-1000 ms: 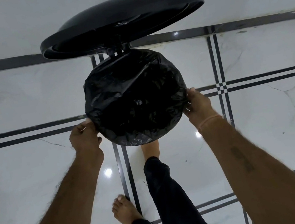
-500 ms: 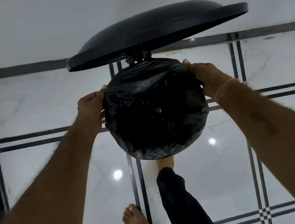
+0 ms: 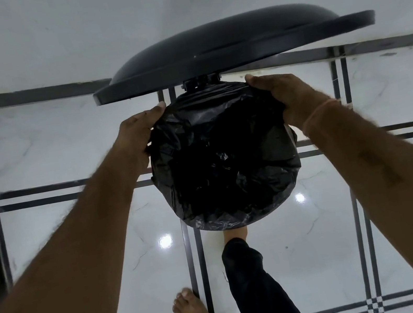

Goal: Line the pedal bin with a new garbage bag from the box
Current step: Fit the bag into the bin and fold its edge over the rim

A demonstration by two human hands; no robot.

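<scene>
Garbage bag (image 3: 225, 158) gripped by left hand (image 3: 137, 131), right hand (image 3: 285, 95).

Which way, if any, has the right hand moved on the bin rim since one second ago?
Yes. The right hand has slid backward along the garbage bag folded over the rim, from the side to just beside the lid hinge.

Home: marble floor (image 3: 41, 147), pedal bin (image 3: 233, 206)
</scene>
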